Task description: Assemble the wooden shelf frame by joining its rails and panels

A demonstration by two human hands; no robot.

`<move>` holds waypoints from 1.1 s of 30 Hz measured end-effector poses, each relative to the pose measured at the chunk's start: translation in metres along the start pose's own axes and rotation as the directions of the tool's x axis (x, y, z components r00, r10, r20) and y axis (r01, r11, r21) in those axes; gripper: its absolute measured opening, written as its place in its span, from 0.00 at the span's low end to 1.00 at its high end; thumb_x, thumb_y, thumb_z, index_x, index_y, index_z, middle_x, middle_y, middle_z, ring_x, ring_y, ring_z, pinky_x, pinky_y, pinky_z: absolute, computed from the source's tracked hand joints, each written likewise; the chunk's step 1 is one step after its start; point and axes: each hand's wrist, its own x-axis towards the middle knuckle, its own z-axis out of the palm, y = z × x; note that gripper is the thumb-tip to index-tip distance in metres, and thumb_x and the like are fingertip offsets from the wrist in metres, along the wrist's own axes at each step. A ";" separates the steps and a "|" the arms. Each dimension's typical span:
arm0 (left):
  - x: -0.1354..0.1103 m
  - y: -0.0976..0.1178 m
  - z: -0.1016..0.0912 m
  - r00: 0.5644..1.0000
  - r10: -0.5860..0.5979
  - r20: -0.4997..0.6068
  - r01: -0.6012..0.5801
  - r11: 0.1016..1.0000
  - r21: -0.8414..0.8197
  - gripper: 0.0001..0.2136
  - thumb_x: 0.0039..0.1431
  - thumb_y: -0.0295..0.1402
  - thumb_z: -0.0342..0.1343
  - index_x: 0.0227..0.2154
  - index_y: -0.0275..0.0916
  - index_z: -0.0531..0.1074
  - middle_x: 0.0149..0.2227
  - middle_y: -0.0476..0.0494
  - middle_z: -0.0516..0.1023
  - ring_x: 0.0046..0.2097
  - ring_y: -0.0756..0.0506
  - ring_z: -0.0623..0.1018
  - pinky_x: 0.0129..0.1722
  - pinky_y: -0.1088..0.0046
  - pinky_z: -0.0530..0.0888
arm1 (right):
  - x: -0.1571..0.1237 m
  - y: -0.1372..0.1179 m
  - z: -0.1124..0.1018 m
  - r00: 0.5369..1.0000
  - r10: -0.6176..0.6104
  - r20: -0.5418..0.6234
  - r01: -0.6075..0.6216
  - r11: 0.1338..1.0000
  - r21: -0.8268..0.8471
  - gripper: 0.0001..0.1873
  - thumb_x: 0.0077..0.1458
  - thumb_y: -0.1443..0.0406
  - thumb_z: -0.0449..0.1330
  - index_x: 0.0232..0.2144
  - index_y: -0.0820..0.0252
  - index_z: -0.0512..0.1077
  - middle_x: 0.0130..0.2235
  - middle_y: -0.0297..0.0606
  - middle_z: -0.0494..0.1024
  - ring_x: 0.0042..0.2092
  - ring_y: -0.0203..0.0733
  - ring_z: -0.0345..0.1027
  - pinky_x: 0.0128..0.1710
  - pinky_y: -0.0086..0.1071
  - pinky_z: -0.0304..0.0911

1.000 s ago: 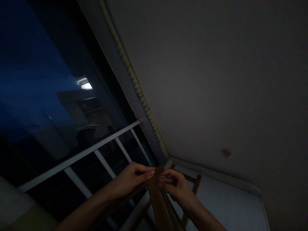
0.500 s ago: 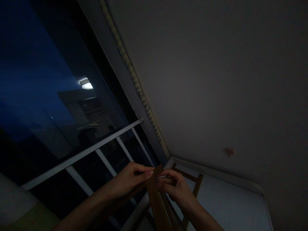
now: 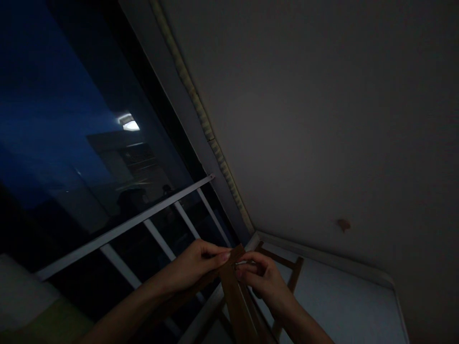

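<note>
In the dim light at the bottom centre, my left hand (image 3: 201,265) is closed on the end of a brown wooden bar, thumb on top and fingers along its far side. A second wooden slat (image 3: 234,303) meets this bar and runs down toward the lower edge of the picture. On the right side of that joint, my right hand (image 3: 263,277) is closed, thumb and fingertips pinched together at the wood. A small dark bit shows at those fingertips, too dim and small to name.
Behind my right hand, another brown wooden frame (image 3: 296,277) stands on a pale surface (image 3: 344,306). White window railings (image 3: 136,220) cross the dark glass on the left. A plain wall (image 3: 304,119) fills the right, and pale green cloth (image 3: 57,322) lies at the lower left.
Both hands keep nearly the same place at the wooden joint. The fingertips of my right hand have shifted very slightly, and the view has moved a little.
</note>
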 end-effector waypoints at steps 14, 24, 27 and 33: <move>-0.001 0.000 -0.003 1.000 0.014 0.006 -0.014 0.999 0.044 0.16 0.54 0.41 0.50 0.42 0.40 0.71 0.39 0.45 0.77 0.42 0.43 0.74 0.41 0.71 0.67 | 0.000 0.006 -0.003 1.000 -0.001 0.018 0.001 1.000 0.001 0.17 0.32 0.58 0.67 0.27 0.60 0.71 0.25 0.33 0.73 0.27 0.34 0.65 0.26 0.25 0.56; 0.000 -0.005 -0.003 1.000 0.005 -0.002 -0.005 0.999 0.045 0.15 0.53 0.41 0.51 0.42 0.40 0.71 0.38 0.46 0.77 0.41 0.43 0.75 0.39 0.72 0.68 | 0.004 0.011 -0.005 1.000 -0.017 0.013 0.017 1.000 -0.001 0.18 0.31 0.58 0.67 0.27 0.59 0.70 0.26 0.34 0.74 0.28 0.36 0.67 0.28 0.28 0.59; 0.001 -0.005 -0.004 1.000 0.001 -0.010 0.000 0.996 0.088 0.16 0.53 0.41 0.50 0.43 0.40 0.70 0.37 0.46 0.77 0.40 0.43 0.75 0.38 0.73 0.68 | 0.005 0.015 -0.005 0.999 -0.014 0.046 0.012 0.999 0.042 0.17 0.32 0.59 0.67 0.28 0.60 0.70 0.26 0.33 0.74 0.28 0.35 0.67 0.28 0.26 0.58; 0.000 -0.001 -0.004 1.000 0.025 0.012 -0.026 0.995 0.092 0.15 0.55 0.40 0.50 0.43 0.41 0.70 0.40 0.47 0.76 0.41 0.44 0.74 0.38 0.75 0.68 | 0.004 0.017 -0.005 0.997 -0.015 0.077 0.009 0.997 0.079 0.15 0.35 0.63 0.66 0.29 0.60 0.69 0.25 0.32 0.74 0.28 0.33 0.66 0.29 0.25 0.57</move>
